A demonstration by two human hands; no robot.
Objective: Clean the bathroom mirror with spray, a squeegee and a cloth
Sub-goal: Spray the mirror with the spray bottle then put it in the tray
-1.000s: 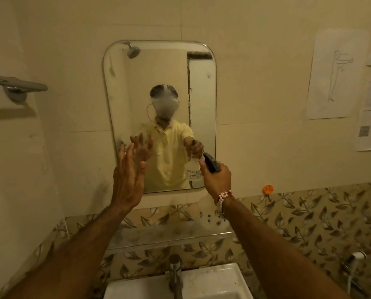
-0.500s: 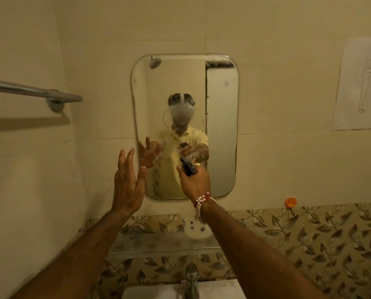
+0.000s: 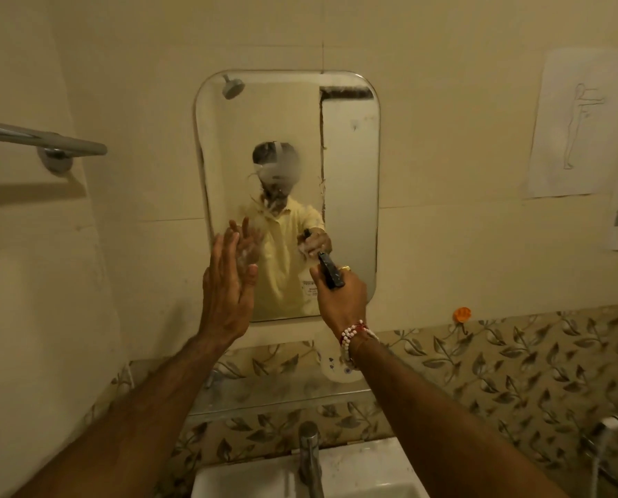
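Note:
A rounded rectangular mirror (image 3: 350,174) hangs on the cream wall ahead, with foamy spray spots near its lower left and middle. My right hand (image 3: 341,296) grips a spray bottle (image 3: 330,271) by its black trigger head, which points at the lower part of the glass. The bottle's pale body (image 3: 336,364) hangs below my wrist. My left hand (image 3: 228,282) is raised flat with fingers together and slightly spread, just in front of the mirror's lower left edge, holding nothing. No squeegee or cloth is in sight.
A glass shelf (image 3: 264,393) runs under the mirror above a white basin (image 3: 354,469) with a steel tap (image 3: 309,451). A towel rail (image 3: 48,142) juts from the left wall. Papers (image 3: 580,124) hang at the right, with an orange hook (image 3: 462,314) below.
My right hand with the bottle has shifted across the lower mirror, left and then back right. New foam marks show on the glass. My left hand stays raised and empty.

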